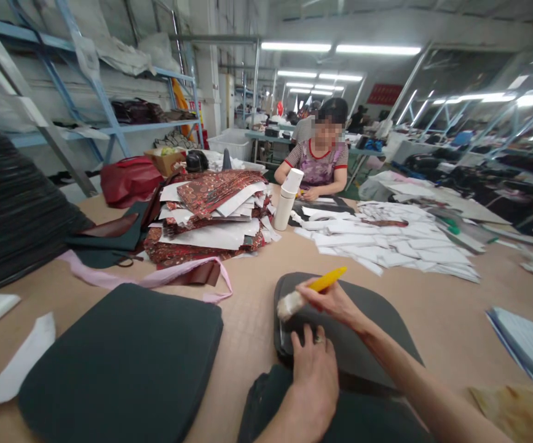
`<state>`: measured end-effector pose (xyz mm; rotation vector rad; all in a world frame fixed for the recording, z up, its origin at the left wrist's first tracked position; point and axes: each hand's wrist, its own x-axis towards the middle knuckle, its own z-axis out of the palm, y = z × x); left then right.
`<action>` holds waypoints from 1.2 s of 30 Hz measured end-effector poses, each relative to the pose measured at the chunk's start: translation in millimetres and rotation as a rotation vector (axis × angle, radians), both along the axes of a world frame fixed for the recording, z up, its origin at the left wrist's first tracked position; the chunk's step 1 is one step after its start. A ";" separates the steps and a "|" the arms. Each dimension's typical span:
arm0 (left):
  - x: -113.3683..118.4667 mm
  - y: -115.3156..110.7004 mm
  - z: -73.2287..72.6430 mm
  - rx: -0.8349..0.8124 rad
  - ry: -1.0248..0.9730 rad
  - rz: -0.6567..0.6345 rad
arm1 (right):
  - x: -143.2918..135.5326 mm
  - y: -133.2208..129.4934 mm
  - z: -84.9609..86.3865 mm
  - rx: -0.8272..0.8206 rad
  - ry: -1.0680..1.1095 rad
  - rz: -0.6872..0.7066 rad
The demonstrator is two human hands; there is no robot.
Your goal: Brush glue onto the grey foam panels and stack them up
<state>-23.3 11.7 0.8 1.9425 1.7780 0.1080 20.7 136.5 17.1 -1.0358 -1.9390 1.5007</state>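
Observation:
My right hand (333, 303) is closed round the yellow handle of a brush (291, 304), whose pale bristles touch the far left edge of a dark rounded panel (372, 307). Flat on the same panel, nearer to me, rests my left hand (315, 363) with its fingers spread and a ring on one finger. Below both hands lies a stack of dark green pieces (363, 418), partly hidden by my left arm. Another stack of dark green rounded pieces (123, 363) sits on the table to the left.
Patterned red and white pieces (220, 215) are piled on the table (248, 332), beside a white bottle (287, 203). White strips (395, 234) spread at the right. A person (321, 154) works across the table. A tall dark stack (12, 209) stands left, a notebook (529, 344) right.

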 end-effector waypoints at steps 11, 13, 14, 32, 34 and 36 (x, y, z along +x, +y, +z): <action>-13.6 8.9 1.9 -0.092 -0.049 0.008 | -16.0 72.2 -44.5 0.132 -0.003 -0.263; -14.6 10.1 1.5 -0.096 -0.050 0.007 | -4.3 84.9 -45.4 0.164 -0.025 -0.352; -15.0 10.7 1.1 -0.098 -0.052 0.004 | 1.4 88.8 -45.0 0.181 -0.033 -0.392; -11.3 14.3 8.6 -0.075 0.038 0.004 | 122.3 138.2 -63.9 0.245 -0.174 -0.491; -10.7 14.2 7.5 -0.063 0.049 0.003 | 151.9 135.8 -63.9 0.252 -0.197 -0.556; -10.4 14.5 5.5 -0.051 0.061 -0.008 | 180.0 130.2 -62.4 0.262 -0.215 -0.623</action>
